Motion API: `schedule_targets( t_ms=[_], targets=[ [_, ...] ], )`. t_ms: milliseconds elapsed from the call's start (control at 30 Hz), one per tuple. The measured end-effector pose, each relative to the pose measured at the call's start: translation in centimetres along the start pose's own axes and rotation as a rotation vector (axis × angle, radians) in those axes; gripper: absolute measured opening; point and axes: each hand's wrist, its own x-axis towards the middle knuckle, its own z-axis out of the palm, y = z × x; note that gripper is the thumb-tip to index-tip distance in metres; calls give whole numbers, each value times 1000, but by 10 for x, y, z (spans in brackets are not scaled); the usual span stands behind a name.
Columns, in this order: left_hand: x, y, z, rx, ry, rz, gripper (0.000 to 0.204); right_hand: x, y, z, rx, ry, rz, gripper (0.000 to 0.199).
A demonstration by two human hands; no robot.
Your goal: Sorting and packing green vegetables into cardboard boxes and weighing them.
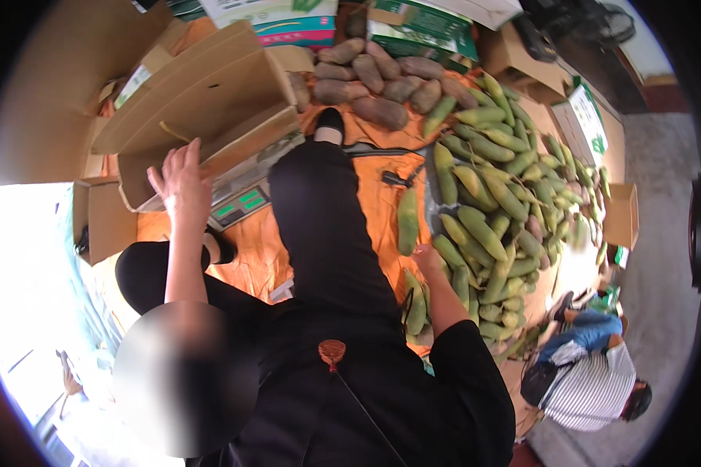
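Observation:
I sit on an orange tarp with my black-trousered leg stretched forward. My left hand lies flat, fingers apart, against the edge of an open cardboard box. The box stands on a weighing scale with green displays. My right hand reaches down into a large pile of green corn ears on my right. Its fingers are hidden among the ears, so I cannot tell if it grips one. A single ear lies on the tarp beside my leg.
Several brown sweet potatoes are heaped beyond my foot. Printed cartons and plain cardboard boxes ring the tarp. A long grey blade-like thing lies at the corn's edge. Another person in a striped shirt crouches at the lower right.

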Motion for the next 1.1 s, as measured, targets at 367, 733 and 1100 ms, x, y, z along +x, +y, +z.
schedule_targets(
  t_ms=[367, 733, 1100],
  targets=[
    [6, -28, 21, -43, -156, 49, 14, 55, -39, -29, 361, 28, 124, 76],
    [-11, -29, 24, -117, -124, 17, 10, 76, -78, -7, 90, 33, 291, 85],
    [-10, -39, 30, -135, -83, 38, 6, 155, -11, 43, 584, -48, 146, 75]
  ],
)
